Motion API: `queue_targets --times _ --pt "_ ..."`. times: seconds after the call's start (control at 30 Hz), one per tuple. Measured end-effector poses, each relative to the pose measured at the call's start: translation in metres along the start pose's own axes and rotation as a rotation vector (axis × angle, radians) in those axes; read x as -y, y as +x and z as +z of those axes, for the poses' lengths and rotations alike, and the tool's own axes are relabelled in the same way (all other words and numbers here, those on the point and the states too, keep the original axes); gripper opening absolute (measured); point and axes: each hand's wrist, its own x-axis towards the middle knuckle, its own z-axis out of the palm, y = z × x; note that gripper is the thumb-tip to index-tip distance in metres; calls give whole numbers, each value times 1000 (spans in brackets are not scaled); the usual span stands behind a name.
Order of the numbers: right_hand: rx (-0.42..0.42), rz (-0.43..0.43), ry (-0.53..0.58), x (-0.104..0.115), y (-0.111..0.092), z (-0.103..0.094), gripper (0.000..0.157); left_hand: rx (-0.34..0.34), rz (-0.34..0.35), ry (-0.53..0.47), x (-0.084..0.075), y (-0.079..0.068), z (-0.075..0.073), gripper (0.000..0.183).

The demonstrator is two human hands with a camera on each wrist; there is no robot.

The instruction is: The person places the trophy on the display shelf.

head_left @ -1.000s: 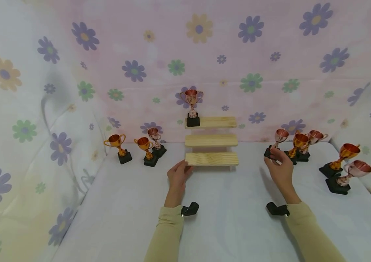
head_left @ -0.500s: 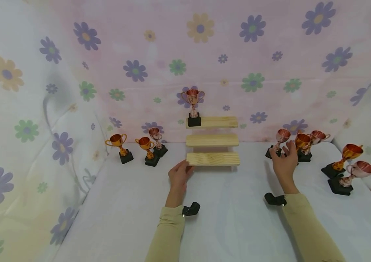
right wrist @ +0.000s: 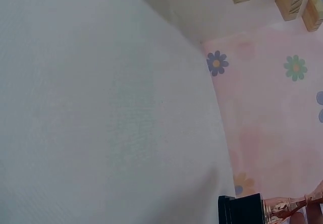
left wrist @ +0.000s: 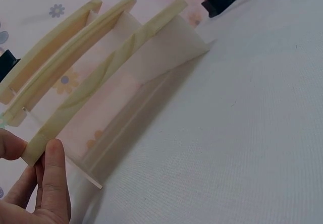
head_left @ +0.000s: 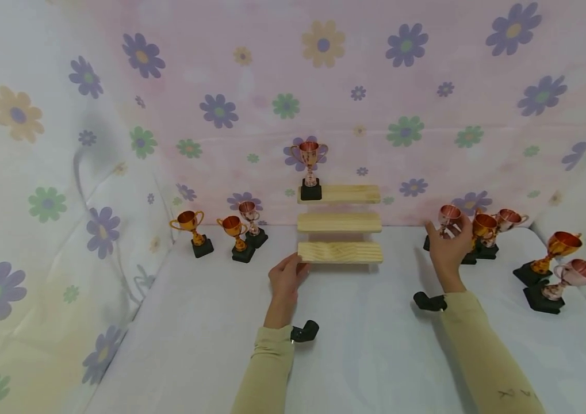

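Observation:
My left hand (head_left: 283, 279) pinches the left end of the lowest step of a three-step wooden display stand (head_left: 340, 253), thumb above and fingers beneath in the left wrist view. On the top step, at its left end, stands a rose-gold trophy cup (head_left: 310, 158) on a black base. Over at the right, my right hand (head_left: 448, 253) has its thumb and fingers curled round another rose-gold trophy cup (head_left: 449, 214). That trophy's black base (right wrist: 242, 211) shows at the bottom of the right wrist view, with fingertips at its stem. The hand partly hides it in the head view.
A gold trophy (head_left: 484, 225) and a rose-gold trophy (head_left: 510, 218) stand close behind the right hand. Farther right are another gold trophy (head_left: 562, 246) and a rose-gold one (head_left: 579, 273). Several trophies, including a gold one (head_left: 187, 221), stand left of the stand.
My right hand has moved forward and up from beside the rose-gold trophy's base to round its cup. The left hand stays on the stand's lowest step. The view has shifted slightly.

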Motion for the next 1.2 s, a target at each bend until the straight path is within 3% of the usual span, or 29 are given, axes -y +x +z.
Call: queue_targets --times 0.17,0.5,0.8,1.2 --pt "-25 5 10 2 4 4 62 -3 -9 0 0 0 0 27" --pt "-13 -81 -47 1 9 8 59 10 -15 19 -1 -1 -2 31" --pt "68 -120 -43 4 8 1 49 9 -23 21 -1 0 -2 31" --pt "142 -153 37 19 -4 -6 48 -15 -33 28 -1 0 -1 30"
